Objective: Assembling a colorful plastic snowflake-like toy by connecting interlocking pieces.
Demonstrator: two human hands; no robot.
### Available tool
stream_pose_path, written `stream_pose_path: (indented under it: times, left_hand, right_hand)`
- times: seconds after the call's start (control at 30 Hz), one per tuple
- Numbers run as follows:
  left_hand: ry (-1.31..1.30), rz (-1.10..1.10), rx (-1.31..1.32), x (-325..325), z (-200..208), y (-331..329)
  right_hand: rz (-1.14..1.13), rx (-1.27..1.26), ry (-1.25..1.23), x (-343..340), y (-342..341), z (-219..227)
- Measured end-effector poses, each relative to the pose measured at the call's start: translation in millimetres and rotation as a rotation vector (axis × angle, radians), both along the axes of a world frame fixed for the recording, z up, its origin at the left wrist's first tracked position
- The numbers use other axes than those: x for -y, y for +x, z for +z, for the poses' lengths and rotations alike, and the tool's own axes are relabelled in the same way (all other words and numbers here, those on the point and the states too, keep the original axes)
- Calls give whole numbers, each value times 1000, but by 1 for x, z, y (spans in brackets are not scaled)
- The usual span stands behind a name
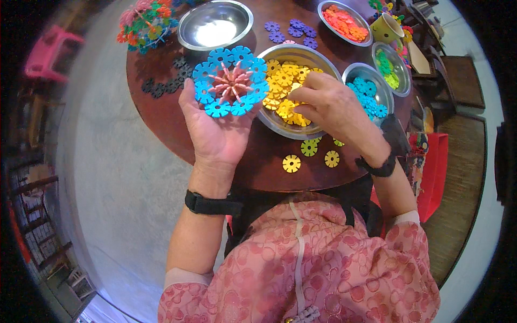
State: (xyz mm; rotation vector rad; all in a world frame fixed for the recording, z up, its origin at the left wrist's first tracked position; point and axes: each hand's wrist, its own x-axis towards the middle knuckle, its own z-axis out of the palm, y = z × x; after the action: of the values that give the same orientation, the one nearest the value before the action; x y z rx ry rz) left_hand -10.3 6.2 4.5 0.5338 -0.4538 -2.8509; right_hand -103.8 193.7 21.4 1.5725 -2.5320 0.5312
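Observation:
My left hand (218, 126) holds up a flower-shaped assembly of notched plastic discs (217, 108), with a ring of blue discs around pink ones set edge-on in the middle. My right hand (334, 105) reaches over a steel bowl (273, 128) of yellow notched discs (281, 79). Its thumb and fingers are pinched together at the heap; a pale yellow bit shows by the fingertips, and whether they grip a disc is hard to see.
On the round brown table (161, 121) stand an empty steel bowl (186, 40) and bowls of orange (344, 24), blue (369, 97) and green discs (386, 70). Loose black (172, 83), purple (277, 36) and yellow-green discs (309, 148) lie about. A yellow cup (386, 28) stands far right; a multicoloured disc assembly (144, 27) far left.

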Motion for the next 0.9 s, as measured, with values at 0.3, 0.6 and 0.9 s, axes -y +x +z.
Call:
stream_pose_path:
  times: [0.3,0.6,0.9]
  left_hand:
    - [-10,15,1,1,1,-1]
    - [-21,25,-6,-1,0,-1]
    - [10,-2,-31,1,1,0]
  right_hand:
    - [-140,-142,139,-4,-19,-7]
    - [37,42,99,14,3,-19]
    - [28,-11,79,19,0,-17]
